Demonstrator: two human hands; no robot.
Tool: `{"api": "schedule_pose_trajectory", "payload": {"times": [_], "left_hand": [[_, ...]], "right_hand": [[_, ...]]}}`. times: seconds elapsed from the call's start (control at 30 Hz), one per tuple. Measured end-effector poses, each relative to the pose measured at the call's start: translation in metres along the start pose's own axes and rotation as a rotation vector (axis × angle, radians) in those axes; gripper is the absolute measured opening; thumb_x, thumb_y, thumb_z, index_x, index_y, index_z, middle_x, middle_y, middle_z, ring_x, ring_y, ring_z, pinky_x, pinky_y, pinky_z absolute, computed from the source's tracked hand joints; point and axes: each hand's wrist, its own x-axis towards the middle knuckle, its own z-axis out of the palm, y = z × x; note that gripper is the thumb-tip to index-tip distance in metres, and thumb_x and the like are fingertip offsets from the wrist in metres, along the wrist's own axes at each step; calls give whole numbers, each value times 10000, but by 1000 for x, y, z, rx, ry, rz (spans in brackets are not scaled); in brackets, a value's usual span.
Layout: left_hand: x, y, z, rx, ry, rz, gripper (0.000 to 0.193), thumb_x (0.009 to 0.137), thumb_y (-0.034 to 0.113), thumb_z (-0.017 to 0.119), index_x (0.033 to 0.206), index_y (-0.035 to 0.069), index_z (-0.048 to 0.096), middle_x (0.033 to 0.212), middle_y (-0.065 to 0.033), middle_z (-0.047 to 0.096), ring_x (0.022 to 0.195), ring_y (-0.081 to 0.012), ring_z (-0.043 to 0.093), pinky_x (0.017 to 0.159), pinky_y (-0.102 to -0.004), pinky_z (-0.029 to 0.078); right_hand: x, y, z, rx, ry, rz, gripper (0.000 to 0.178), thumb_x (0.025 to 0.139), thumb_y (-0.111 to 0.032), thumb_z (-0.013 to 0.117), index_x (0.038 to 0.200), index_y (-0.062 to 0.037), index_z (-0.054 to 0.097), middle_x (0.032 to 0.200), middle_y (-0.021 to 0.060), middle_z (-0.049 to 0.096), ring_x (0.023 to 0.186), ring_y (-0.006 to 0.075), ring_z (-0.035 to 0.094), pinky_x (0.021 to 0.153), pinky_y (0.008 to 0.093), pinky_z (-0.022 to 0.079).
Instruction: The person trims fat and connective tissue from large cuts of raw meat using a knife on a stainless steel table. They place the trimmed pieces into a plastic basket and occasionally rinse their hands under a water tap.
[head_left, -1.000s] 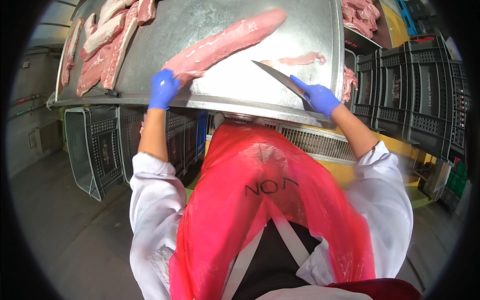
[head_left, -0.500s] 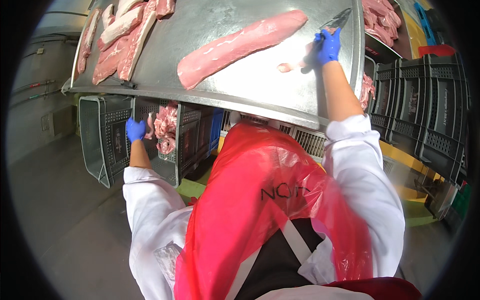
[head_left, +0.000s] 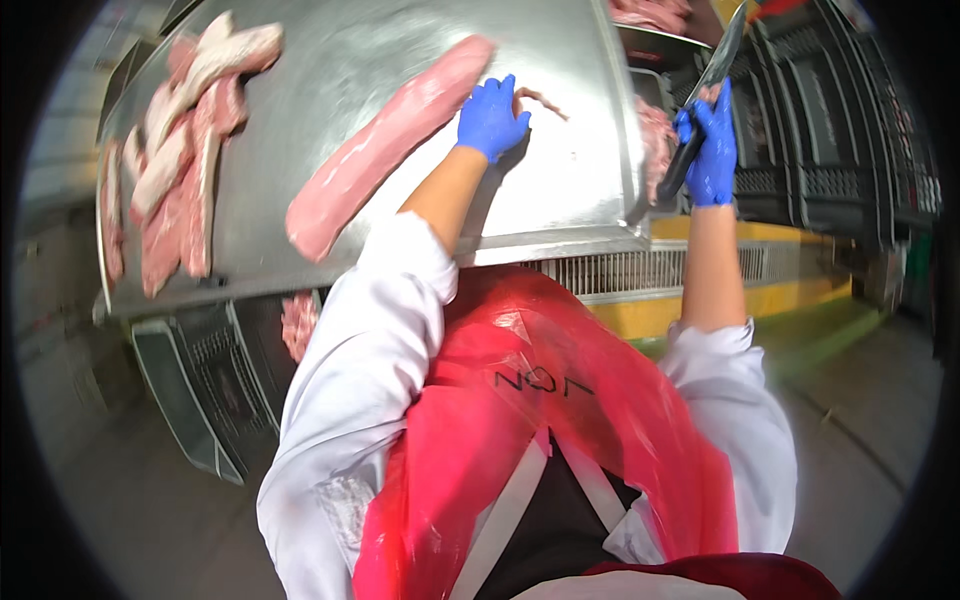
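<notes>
My left hand, in a blue glove, is over the steel table beside the far end of a long pink meat loin. Its fingers are stretched and somewhat apart. A thin meat scrap lies right by its fingertips; whether they touch it I cannot tell. My right hand, also blue-gloved, is past the table's right edge, closed around a knife with a dark handle. The blade points up and away. A small bit of meat shows at the fingers of that hand.
Several fat-edged meat strips lie at the left of the steel table. Grey crates stand below the near left edge, with meat trimmings in one. At right are more trimmings and black crates.
My left hand has come up from the crate at lower left onto the table beside the loin. My right hand has carried the knife rightward off the table. The view has shifted.
</notes>
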Motion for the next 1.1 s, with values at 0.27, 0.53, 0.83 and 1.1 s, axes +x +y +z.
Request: {"api": "schedule_pose_trajectory", "payload": {"times": [0.27,0.53,0.83,1.1], "left_hand": [[92,53,47,-897,-432,-246,196,902,131,570,871,-33,673,839,-181,704,798,-290,701,760,-380,545],[202,124,37,-1436,-706,-53,346,979,222,552,1219,-16,627,1054,-143,664,935,-220,610,857,-345,500],[-73,-265,-128,-82,-621,-413,893,578,515,928,1216,-50,663,1211,-214,689,1161,-354,647,1020,-434,485],[-152,-155,-114,290,25,-254,441,610,277,824,995,104,698,1168,-145,637,1120,-359,595,985,-458,454]], "right_hand": [[-188,-31,-105,-282,306,198,802,944,55,521,1642,-174,199,1343,132,512,665,109,529,585,245,489],[-235,-2,-127,-271,329,268,787,985,27,498,1648,-138,109,1135,95,546,675,110,525,567,229,466],[-210,59,-80,-313,73,453,462,1004,-13,544,1446,-45,413,920,59,590,655,98,556,548,255,486],[-96,154,102,-835,-501,179,649,982,-142,589,1559,-100,297,1301,166,662,1074,245,693,912,353,557]]}}
